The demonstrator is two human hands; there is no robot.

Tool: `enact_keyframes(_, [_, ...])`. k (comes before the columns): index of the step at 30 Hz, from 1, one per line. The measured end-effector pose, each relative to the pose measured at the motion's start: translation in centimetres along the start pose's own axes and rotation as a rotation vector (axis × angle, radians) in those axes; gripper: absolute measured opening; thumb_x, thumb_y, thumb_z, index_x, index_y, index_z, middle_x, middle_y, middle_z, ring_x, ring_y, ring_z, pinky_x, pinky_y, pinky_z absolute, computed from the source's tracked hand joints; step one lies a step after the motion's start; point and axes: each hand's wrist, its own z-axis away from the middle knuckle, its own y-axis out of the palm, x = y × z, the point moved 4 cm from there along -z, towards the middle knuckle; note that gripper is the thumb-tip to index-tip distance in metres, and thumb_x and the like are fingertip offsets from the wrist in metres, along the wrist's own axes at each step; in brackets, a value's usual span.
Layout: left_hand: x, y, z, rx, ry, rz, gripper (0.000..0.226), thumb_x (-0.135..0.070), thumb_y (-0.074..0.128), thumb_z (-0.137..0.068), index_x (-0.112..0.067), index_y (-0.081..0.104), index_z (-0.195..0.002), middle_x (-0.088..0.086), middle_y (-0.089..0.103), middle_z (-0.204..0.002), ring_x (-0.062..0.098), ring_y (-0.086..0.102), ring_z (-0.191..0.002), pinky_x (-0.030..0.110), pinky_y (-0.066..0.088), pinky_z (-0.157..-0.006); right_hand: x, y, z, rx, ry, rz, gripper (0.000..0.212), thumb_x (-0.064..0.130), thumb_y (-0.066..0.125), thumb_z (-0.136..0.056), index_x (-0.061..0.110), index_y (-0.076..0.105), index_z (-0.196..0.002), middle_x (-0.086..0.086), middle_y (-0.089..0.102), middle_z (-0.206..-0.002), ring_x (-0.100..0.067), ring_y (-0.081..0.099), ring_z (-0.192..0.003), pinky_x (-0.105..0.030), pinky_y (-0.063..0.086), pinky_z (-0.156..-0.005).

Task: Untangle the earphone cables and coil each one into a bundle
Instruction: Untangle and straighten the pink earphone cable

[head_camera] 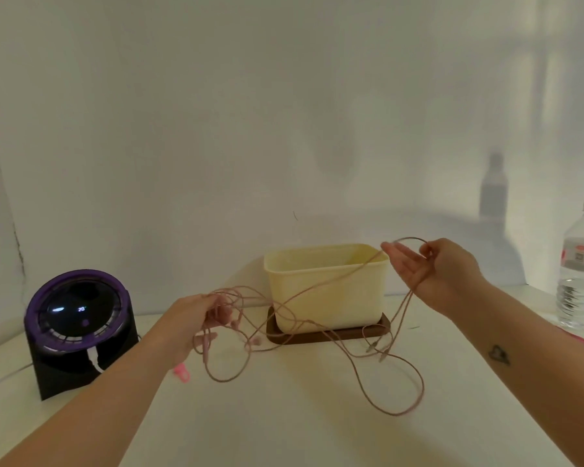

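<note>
A: Progress?
B: Early. Left hand (196,315) clutches the knotted earphone cables (230,298) above the table (284,426); right hand (422,267), fingers straight, lifts one loop beside the cream tub (351,305) — nothing coiled yet

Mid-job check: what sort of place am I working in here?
Probably a home or small indoor room: a white table against a bare wall, holding a water bottle, a cream plastic tub and a black-and-purple device with a lit display.

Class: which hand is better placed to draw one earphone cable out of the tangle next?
Probably the right hand: a loop of earphone cable hangs over it, raised. The left hand grips the tangle, anchoring it.
</note>
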Motion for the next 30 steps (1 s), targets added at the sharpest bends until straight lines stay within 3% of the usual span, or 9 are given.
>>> enact_keyframes(4, [0.9,-0.3,-0.8,-0.050,-0.181,0.532,0.030,-0.019,0.044,-0.099,-0.012,0.050,-0.070,-0.001,0.050,-0.041,0.011,0.049,-0.033,0.023,0.051,-0.047,0.5,-1.5,-1.1,-0.191,-0.146,0.050,0.020,0.006,0.034,-0.095,0.008,0.047,-0.080,-0.015,0.050,-0.122,-0.035,0.050,-0.115,-0.052,0.051,-0.088])
enact_keyframes(7, [0.6,0.1,-0.8,-0.026,-0.202,0.652,0.029,-0.018,0.040,-0.099,-0.010,0.052,-0.074,0.002,0.056,-0.045,0.009,0.036,-0.025,0.013,0.041,-0.036,0.9,-2.2,-1.3,-0.274,-0.270,0.328,0.024,0.011,0.035,-0.093,0.012,0.055,-0.081,-0.003,0.054,-0.111,-0.024,0.047,-0.120,-0.044,0.043,-0.098])
enact_keyframes(11, [-0.9,0.6,-0.4,-0.019,0.016,0.596,0.023,-0.021,0.040,-0.100,-0.014,0.062,-0.094,0.000,0.073,-0.081,0.004,0.029,-0.027,0.014,0.043,-0.039,1.0,-2.0,-1.0,-0.194,-0.620,1.004,0.031,0.014,0.037,-0.094,0.006,0.063,-0.108,-0.003,0.056,-0.113,-0.018,0.047,-0.112,-0.030,0.033,-0.092])
enact_keyframes(14, [-2.2,0.7,0.0,-0.121,0.266,0.422,0.025,-0.020,0.040,-0.101,-0.026,0.061,-0.112,-0.011,0.065,-0.091,0.003,0.031,-0.034,0.021,0.048,-0.054,0.1,-2.7,-1.9,-0.179,-0.700,1.433,0.027,0.020,0.043,-0.095,0.006,0.066,-0.100,-0.011,0.059,-0.124,-0.029,0.023,-0.141,-0.042,0.018,-0.111])
enact_keyframes(19, [-4.3,1.7,2.3,-0.176,0.669,0.103,0.037,-0.013,0.032,-0.103,-0.038,0.052,-0.120,-0.010,0.051,-0.113,-0.002,0.046,-0.061,0.020,0.052,-0.068,-1.0,-4.3,-2.3,-0.202,-0.745,1.936,0.026,0.033,0.046,-0.094,0.019,0.066,-0.085,-0.001,0.059,-0.126,-0.025,0.005,-0.146,-0.050,-0.004,-0.115])
enact_keyframes(22, [-5.0,2.3,3.2,-0.150,0.821,-0.030,0.043,-0.012,0.032,-0.102,-0.047,0.050,-0.118,-0.011,0.031,-0.148,0.001,0.052,-0.095,0.023,0.050,-0.071,-1.7,-5.1,-2.5,-0.170,-0.610,2.173,0.029,0.035,0.043,-0.093,0.023,0.067,-0.082,0.002,0.060,-0.120,-0.025,0.005,-0.146,-0.052,-0.003,-0.114])
enact_keyframes(25, [-5.6,2.6,3.8,-0.140,0.922,-0.113,0.049,-0.015,0.034,-0.102,-0.059,0.049,-0.118,-0.021,0.027,-0.149,0.025,0.048,-0.122,0.041,0.051,-0.090,-2.7,-6.4,-2.6,-0.068,-0.284,2.389,0.022,0.036,0.043,-0.091,0.022,0.060,-0.084,0.002,0.062,-0.114,-0.023,0.029,-0.138,-0.048,0.014,-0.113])
enact_keyframes(27, [-6.0,2.9,4.3,-0.133,0.924,-0.100,0.049,-0.015,0.033,-0.102,-0.059,0.049,-0.118,-0.033,0.029,-0.142,0.027,0.048,-0.120,0.041,0.051,-0.088,-3.3,-6.8,-2.0,0.011,-0.179,2.538,0.013,0.033,0.045,-0.089,0.023,0.053,-0.092,0.004,0.062,-0.107,-0.019,0.051,-0.114,-0.040,0.028,-0.101])
enact_keyframes(30, [-6.3,3.4,4.7,-0.129,0.885,-0.042,0.044,-0.011,0.031,-0.102,-0.048,0.050,-0.118,-0.033,0.033,-0.137,0.006,0.051,-0.094,0.023,0.051,-0.070,-4.2,-5.6,-1.2,0.068,-0.380,2.670,0.020,0.033,0.047,-0.089,0.023,0.053,-0.105,0.004,0.056,-0.107,-0.017,0.052,-0.104,-0.034,0.031,-0.092])
